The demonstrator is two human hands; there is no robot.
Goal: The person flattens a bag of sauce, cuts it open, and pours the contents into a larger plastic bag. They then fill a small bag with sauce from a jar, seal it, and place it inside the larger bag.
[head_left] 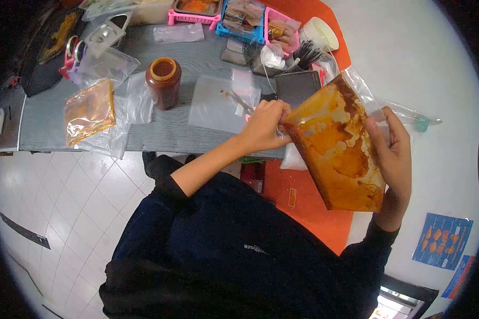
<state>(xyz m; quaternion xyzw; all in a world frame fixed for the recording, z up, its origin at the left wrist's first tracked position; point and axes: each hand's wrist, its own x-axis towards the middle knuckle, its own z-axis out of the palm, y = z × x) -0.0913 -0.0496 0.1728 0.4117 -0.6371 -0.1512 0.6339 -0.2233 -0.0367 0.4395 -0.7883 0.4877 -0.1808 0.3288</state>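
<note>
A clear plastic bag of orange-brown sauce [338, 149] hangs tilted between my hands, at the right of the table. My left hand [266, 123] has its fingers closed on the bag's upper left corner. My right hand [391, 151] grips the bag's right edge, thumb on the front. Scissors [240, 101] lie beside my left hand, on a flat clear plastic sheet [210, 103]. Left of the sheet stands an open jar [164, 87] with dark red-brown contents. Another flat sauce bag [90, 112] rests on clear plastic at the table's left.
Pink and blue baskets [242, 24] with packets line the back of the table [159, 135]. A dark tablet-like object [298, 87] lies behind the held bag, near a white tub [319, 34]. Tape rolls [74, 49] sit at the back left. A poster [443, 241] is at the right.
</note>
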